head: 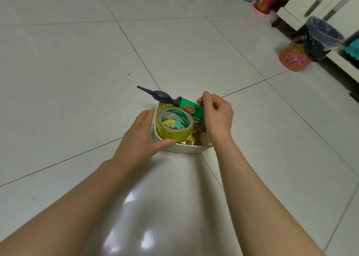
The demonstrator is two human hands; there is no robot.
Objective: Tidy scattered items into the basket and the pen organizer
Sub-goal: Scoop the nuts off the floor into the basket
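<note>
A small white basket stands on the tiled floor in front of me. Inside it lies a roll of yellow-green tape on top of small brown and gold items. A green tube with a dark pointed nozzle rests across the basket's far rim, nozzle pointing left. My left hand cups the basket's left side, thumb along the near rim beside the tape. My right hand has its fingers closed on the green tube's right end.
An orange bin with a dark liner stands at the far right beside white furniture. Red flasks stand at the top right. Pale floor tiles surround the basket.
</note>
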